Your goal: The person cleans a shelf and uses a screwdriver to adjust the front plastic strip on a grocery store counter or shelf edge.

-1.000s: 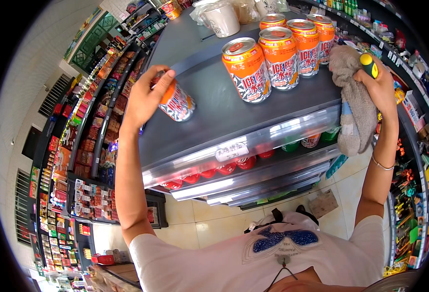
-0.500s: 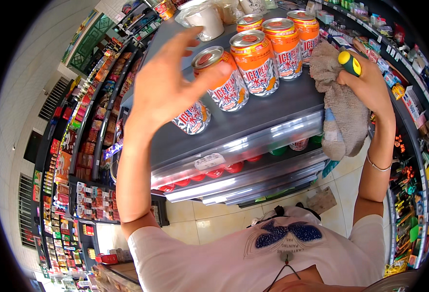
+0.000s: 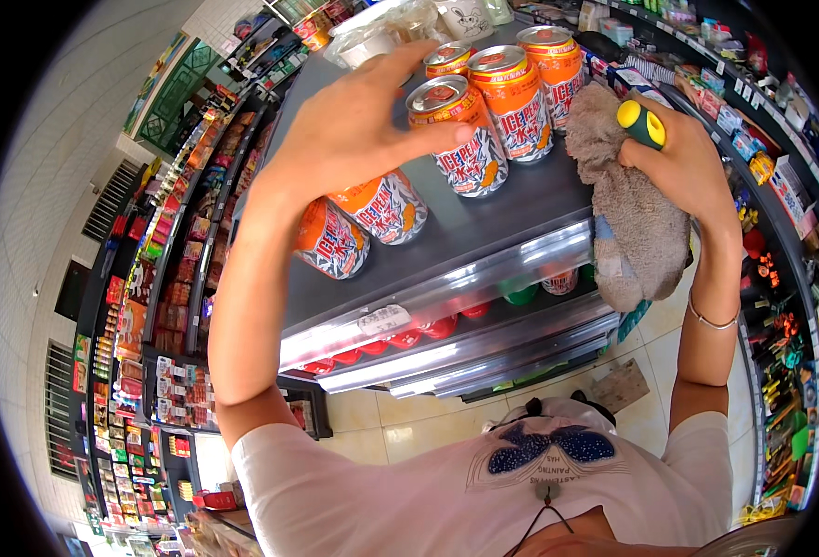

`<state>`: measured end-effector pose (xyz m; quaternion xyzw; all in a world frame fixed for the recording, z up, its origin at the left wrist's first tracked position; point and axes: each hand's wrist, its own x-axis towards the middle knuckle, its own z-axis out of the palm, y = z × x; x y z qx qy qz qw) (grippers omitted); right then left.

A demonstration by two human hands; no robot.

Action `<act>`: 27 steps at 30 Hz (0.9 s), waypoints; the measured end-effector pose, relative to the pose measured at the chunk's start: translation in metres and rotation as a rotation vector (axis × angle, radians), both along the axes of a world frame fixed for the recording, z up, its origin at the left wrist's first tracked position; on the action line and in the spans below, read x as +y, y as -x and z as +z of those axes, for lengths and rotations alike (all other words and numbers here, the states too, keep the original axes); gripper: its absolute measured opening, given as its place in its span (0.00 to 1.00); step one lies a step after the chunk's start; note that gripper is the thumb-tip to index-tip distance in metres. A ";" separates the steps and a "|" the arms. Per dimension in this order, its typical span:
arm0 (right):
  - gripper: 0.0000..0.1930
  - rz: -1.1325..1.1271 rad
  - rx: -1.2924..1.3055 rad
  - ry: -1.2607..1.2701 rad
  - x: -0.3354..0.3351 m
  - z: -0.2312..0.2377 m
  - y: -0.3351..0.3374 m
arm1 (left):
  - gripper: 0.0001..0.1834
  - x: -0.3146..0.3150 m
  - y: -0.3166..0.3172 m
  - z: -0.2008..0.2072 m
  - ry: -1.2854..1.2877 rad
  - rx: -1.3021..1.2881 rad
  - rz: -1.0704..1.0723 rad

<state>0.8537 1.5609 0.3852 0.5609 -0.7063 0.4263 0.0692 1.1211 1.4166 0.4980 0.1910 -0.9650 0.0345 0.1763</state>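
My left hand (image 3: 340, 139) hovers over the dark shelf top (image 3: 530, 209), its fingers spread. Its thumb lies across the front of an orange-and-silver drink can (image 3: 474, 167); whether it presses on the can, I cannot tell. Under the wrist, two like cans (image 3: 391, 212) stand close together near the front edge, partly covered by the hand. More cans (image 3: 525, 121) are upright to the right and behind. My right hand (image 3: 692, 162) grips a grey-brown cloth (image 3: 641, 223) together with a yellow-and-green handle (image 3: 641, 124). The cloth hangs past the shelf's right corner.
White cups (image 3: 465, 17) and clear plastic wrapping stand at the back of the shelf top. Below its clear front edge are red and green lids (image 3: 521, 295). Stocked shelves (image 3: 780, 195) run along the right, and packed racks (image 3: 187, 241) along the left.
A second can now stands nearer the front edge, beside the first one at the left. My left hand has shifted to another can. The cloth stays in my right hand; the view has shifted slightly.
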 end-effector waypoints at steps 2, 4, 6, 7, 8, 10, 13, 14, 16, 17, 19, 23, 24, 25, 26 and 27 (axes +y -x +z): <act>0.19 -0.013 0.006 0.032 0.003 0.000 0.001 | 0.35 -0.013 0.013 0.001 -0.078 -0.100 -0.047; 0.19 0.001 0.023 0.065 0.004 0.001 0.003 | 0.29 -0.017 0.010 0.011 -0.231 -0.118 -0.052; 0.18 0.022 0.018 0.058 0.005 0.001 0.002 | 0.24 -0.029 -0.002 0.024 -0.173 -0.199 0.099; 0.18 0.029 0.012 0.037 0.005 0.003 0.001 | 0.22 -0.045 -0.013 0.029 -0.244 -0.236 0.113; 0.18 0.042 0.005 0.017 0.005 0.004 -0.001 | 0.21 -0.066 -0.028 0.032 -0.314 -0.273 0.132; 0.18 0.062 -0.002 0.053 0.004 0.001 -0.001 | 0.18 -0.076 -0.033 0.030 -0.446 -0.276 0.202; 0.18 0.053 -0.004 0.093 0.005 0.001 -0.001 | 0.20 -0.079 -0.036 0.025 -0.510 -0.325 0.227; 0.18 0.046 0.002 0.099 0.005 0.001 -0.001 | 0.22 -0.078 -0.032 0.023 -0.509 -0.301 0.227; 0.18 0.022 0.044 0.097 0.006 0.000 0.003 | 0.26 -0.076 -0.019 0.018 -0.507 -0.252 0.224; 0.18 0.020 0.059 0.097 0.005 -0.001 0.002 | 0.28 -0.078 -0.021 0.019 -0.493 -0.316 0.280; 0.18 0.053 0.031 0.061 0.006 0.000 0.002 | 0.33 -0.096 -0.020 0.023 -0.462 -0.443 0.375; 0.19 0.025 0.059 0.090 0.007 0.001 0.001 | 0.47 -0.130 -0.015 0.014 -0.586 -0.621 0.193; 0.19 0.032 0.043 0.071 0.007 0.002 0.002 | 0.49 -0.134 -0.012 0.010 -0.640 -0.652 0.112; 0.19 0.057 0.025 0.050 0.006 0.001 -0.001 | 0.51 -0.155 -0.032 -0.005 -0.281 -0.630 0.115; 0.19 0.044 0.018 0.019 0.006 0.001 0.003 | 0.51 -0.133 -0.008 0.002 -0.295 -0.684 0.298; 0.20 0.020 0.032 0.026 0.007 0.002 0.001 | 0.49 -0.127 -0.005 0.000 -0.346 -0.660 0.343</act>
